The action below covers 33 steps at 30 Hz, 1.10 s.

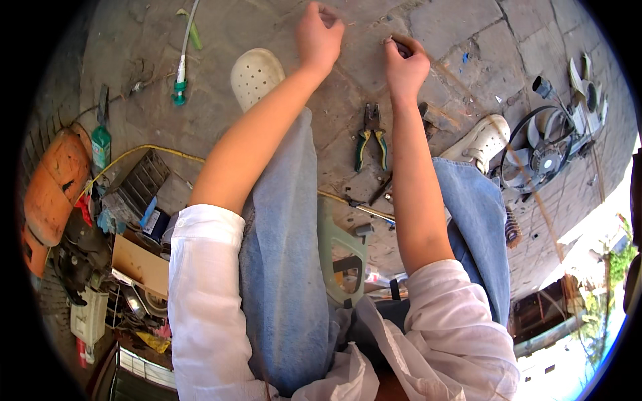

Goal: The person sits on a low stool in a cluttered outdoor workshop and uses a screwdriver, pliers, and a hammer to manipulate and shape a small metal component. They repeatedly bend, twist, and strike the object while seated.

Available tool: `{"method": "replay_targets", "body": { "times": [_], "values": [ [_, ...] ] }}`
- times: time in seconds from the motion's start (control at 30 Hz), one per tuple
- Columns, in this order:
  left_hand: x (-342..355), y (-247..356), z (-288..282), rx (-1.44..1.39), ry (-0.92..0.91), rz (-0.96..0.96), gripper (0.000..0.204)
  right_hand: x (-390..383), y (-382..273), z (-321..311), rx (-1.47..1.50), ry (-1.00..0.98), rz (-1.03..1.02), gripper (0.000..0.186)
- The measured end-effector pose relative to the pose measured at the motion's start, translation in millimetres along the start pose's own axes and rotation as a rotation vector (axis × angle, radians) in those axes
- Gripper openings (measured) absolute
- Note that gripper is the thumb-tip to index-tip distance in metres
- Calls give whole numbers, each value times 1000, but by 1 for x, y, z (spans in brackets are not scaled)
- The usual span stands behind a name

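Observation:
Both my arms reach forward over the stone paving. My left hand (pixel 321 39) is at the top middle with its fingers curled in; whatever they grip, if anything, is too small or hidden. To its right, my right hand (pixel 409 63) is closed in a pinch, thumb against the fingers, and what sits between them cannot be made out. The two hands are apart. A pair of pliers (pixel 372 139) with yellow and dark green handles lies on the ground below and left of my right hand, jaws pointing away from me. Neither hand touches it.
A fan (pixel 545 157) with metal blades lies at the right. On the left are an orange casing (pixel 57 187), a green bottle (pixel 101 146), a yellow cable (pixel 144 148) and a cardboard box (pixel 140 264). A white tube with a green fitting (pixel 179 90) lies at upper left. A green plastic stool (pixel 328 240) is beneath me.

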<state>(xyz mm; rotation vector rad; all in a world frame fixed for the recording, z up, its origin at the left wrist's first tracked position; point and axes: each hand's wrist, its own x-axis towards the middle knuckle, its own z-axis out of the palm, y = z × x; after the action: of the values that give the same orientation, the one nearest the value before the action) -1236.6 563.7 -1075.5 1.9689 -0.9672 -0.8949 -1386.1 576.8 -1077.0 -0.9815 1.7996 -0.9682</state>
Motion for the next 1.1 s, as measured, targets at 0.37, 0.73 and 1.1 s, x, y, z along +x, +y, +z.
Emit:
{"method": "replay_targets", "body": {
  "times": [0.37, 0.73, 1.1],
  "values": [
    [-35, -22, -82, 205, -150, 28, 18, 2, -17, -9, -450, 12, -41, 16],
    [-51, -17, -110, 292, -124, 136, 12, 0, -1, -1, -718, -33, -399, 14],
    [-55, -21, -107, 504, -288, 410, 18, -4, 6, 5, -793, 36, -483, 15]
  ]
}}
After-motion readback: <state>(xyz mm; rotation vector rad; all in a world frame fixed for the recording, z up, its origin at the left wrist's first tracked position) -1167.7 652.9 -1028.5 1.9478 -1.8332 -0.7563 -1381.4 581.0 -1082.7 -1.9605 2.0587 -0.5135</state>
